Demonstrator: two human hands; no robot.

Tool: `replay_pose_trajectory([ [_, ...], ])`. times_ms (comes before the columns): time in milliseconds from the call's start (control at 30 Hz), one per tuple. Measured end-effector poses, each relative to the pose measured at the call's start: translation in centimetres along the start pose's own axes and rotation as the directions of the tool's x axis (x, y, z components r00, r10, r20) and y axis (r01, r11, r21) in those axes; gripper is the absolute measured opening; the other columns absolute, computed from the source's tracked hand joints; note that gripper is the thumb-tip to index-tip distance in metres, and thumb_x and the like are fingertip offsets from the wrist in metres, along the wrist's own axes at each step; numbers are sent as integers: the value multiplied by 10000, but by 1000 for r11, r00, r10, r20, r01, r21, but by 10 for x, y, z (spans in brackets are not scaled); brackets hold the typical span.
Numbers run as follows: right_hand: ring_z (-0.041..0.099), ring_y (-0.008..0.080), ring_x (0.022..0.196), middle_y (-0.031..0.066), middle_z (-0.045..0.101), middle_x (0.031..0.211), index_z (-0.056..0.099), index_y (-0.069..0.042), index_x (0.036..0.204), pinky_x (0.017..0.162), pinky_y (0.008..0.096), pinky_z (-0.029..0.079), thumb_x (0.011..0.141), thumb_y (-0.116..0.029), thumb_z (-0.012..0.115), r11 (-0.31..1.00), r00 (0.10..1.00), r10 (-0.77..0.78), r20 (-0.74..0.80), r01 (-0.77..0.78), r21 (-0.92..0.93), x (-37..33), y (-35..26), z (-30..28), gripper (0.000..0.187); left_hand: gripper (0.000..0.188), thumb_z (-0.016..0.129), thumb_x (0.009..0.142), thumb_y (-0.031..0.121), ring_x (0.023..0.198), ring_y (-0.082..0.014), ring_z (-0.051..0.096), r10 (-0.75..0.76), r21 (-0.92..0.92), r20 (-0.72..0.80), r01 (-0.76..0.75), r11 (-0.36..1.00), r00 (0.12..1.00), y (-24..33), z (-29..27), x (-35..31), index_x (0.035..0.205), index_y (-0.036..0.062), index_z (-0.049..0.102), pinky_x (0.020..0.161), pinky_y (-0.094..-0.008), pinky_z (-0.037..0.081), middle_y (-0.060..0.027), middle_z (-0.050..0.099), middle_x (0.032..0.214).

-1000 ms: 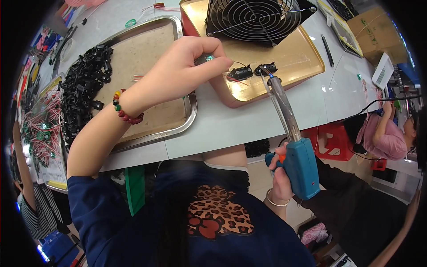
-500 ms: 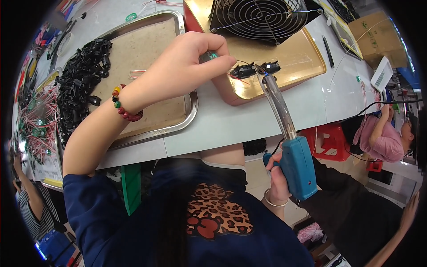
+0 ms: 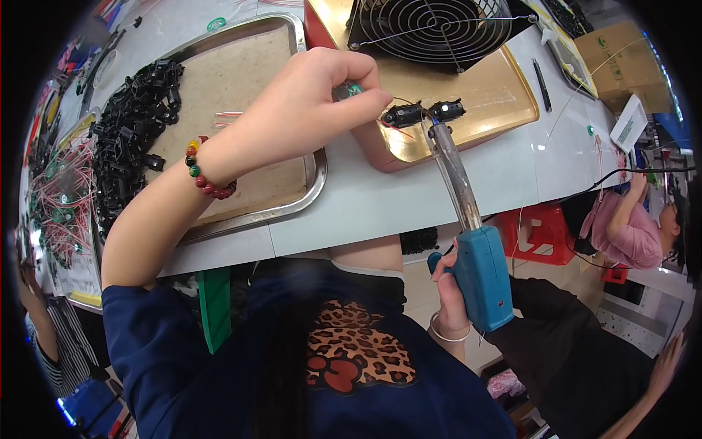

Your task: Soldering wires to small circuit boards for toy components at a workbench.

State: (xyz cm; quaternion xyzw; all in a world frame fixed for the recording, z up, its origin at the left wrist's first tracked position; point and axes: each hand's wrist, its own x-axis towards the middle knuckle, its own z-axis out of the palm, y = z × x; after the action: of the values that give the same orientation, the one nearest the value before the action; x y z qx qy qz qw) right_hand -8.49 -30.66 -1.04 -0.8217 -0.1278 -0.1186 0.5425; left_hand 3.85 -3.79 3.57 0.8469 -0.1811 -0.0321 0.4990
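My left hand (image 3: 329,99) is closed, its thumb and forefinger pinched together over the gold tin. A small green part (image 3: 346,90) shows between its curled fingers, mostly hidden, with thin wires below the fingertips. In my right hand (image 3: 452,296) is a blue soldering gun (image 3: 484,282), its metal barrel slanting up and to the left. The gun's tip is between two small black plastic housings, one on the left (image 3: 404,114) and one on the right (image 3: 447,110), on the tin; whether it touches either I cannot tell.
The gold tin (image 3: 497,102) carries a black fan with a wire guard (image 3: 442,29). At left, a metal tray (image 3: 314,183) holds a heap of black housings (image 3: 139,117); beyond lie red-and-white wires (image 3: 62,183). A pen (image 3: 542,84) lies right of the tin. Co-workers sit on both sides.
The soldering gun's handle and my right hand have shifted slightly left and down. My left hand stays closed in nearly the same place.
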Motion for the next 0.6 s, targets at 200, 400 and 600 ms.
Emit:
replay_pose_trajectory([
  [200, 563, 160, 626, 96, 617, 828, 620, 45, 935, 575, 255, 452, 739, -209, 685, 968, 981, 176, -82, -158, 196, -12, 3, 3, 328, 224, 573, 875, 174, 649, -46, 472, 9, -45, 26, -7, 999, 1000, -1, 0, 4, 771, -24, 577, 589, -213, 380, 2, 564, 683],
  [400, 593, 139, 686, 129, 618, 933, 590, 84, 1018, 615, 234, 474, 747, -177, 683, 927, 980, 200, 14, -193, 321, -3, -5, 8, 388, 218, 578, 872, 173, 656, -30, 461, 32, -42, 22, -31, 999, 999, -1, -1, 4, 779, -25, 584, 582, -204, 373, 15, 561, 689],
  [600, 511, 143, 602, 159, 521, 1101, 454, 57, 1192, 561, 239, 410, 771, -161, 541, 924, 978, 196, 70, -208, 321, -6, -7, 8, 482, 211, 583, 867, 165, 646, -22, 455, -1, -86, 39, 4, 996, 999, -1, 0, 5, 776, -25, 584, 570, -196, 365, 20, 562, 689],
])
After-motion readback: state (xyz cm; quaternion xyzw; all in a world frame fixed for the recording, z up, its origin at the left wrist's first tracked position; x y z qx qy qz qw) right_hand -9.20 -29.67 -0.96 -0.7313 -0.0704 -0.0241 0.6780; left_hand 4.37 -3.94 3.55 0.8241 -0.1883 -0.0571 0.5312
